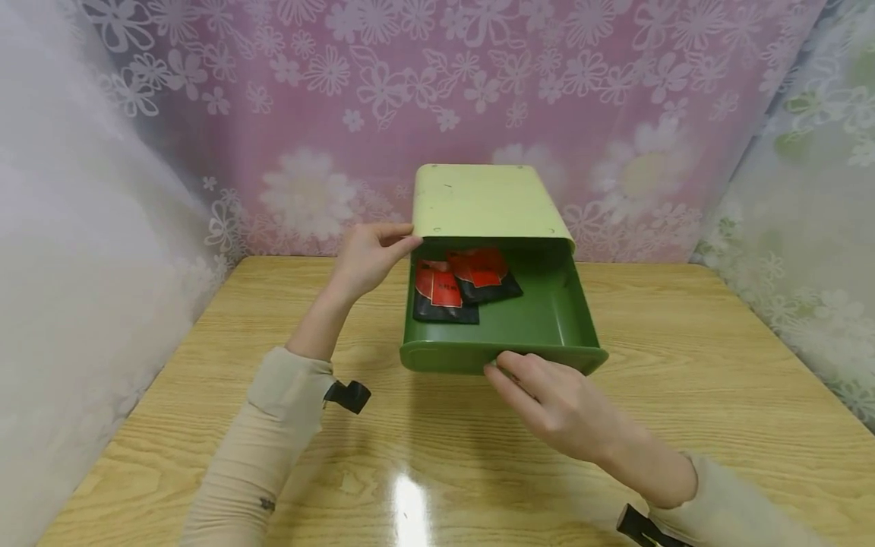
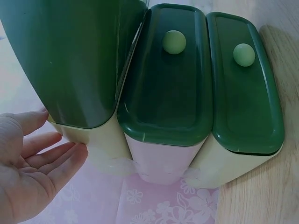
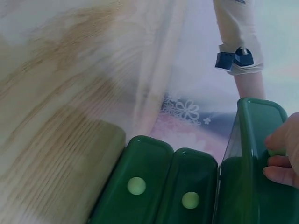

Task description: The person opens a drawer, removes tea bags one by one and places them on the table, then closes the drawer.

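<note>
A small cabinet with a pale yellow shell (image 1: pixel 488 199) stands on the table, its top green drawer (image 1: pixel 533 319) pulled far out. Two black-and-red packets (image 1: pixel 447 292) lie inside at the drawer's left, one overlapping the other. My right hand (image 1: pixel 557 403) pinches the knob on the drawer front; a bit of the light green knob (image 3: pixel 276 152) shows between the fingers in the right wrist view. At the cabinet's upper left front corner, my left hand (image 1: pixel 365 258) touches the shell with extended fingers and thumb. In the left wrist view these fingers (image 2: pixel 65 158) rest against its side.
Two lower green drawers (image 2: pixel 163 93) with round light green knobs (image 2: pixel 244 55) sit closed below the top one. The wooden table (image 1: pixel 307 456) extends around the cabinet. A pink floral curtain (image 1: pixel 383 91) hangs behind, with pale curtains (image 1: pixel 89 228) at the sides.
</note>
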`<control>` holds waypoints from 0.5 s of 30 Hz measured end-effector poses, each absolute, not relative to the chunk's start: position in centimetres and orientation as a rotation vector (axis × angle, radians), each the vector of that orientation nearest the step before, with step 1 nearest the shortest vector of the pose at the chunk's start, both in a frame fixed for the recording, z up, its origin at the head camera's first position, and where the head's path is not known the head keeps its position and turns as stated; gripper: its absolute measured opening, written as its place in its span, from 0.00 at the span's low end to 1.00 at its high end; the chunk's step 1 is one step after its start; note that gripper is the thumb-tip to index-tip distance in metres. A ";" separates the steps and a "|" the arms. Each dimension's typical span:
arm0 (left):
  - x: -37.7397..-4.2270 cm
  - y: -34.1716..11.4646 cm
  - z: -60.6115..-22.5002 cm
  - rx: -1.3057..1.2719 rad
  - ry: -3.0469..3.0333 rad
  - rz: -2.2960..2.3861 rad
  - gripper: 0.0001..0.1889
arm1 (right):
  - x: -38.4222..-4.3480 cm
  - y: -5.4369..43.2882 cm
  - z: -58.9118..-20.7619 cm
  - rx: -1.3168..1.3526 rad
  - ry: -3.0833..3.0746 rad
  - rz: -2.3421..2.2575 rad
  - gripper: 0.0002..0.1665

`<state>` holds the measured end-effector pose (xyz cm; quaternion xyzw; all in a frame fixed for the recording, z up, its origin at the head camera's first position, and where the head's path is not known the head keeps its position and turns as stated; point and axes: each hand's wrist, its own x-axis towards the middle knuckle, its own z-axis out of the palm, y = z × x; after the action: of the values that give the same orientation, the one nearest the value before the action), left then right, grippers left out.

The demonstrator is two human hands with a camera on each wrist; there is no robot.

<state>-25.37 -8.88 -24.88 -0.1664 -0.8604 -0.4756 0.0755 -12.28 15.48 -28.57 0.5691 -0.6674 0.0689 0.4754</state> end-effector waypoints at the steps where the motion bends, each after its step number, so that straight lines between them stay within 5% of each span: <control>1: -25.3 -8.8 -24.9 -0.498 -2.581 -1.425 0.20 | -12.3 15.5 -28.6 1.390 -1.628 0.165 0.15; 15: -25.4 -8.9 -25.0 -0.507 -2.580 -1.404 0.20 | -12.3 15.9 -28.6 1.367 -1.638 0.171 0.15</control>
<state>-25.36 -8.86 -25.01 -0.1697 -0.8627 -0.4695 0.0805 -12.27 15.89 -28.62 0.5604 -0.6713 0.0701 0.4800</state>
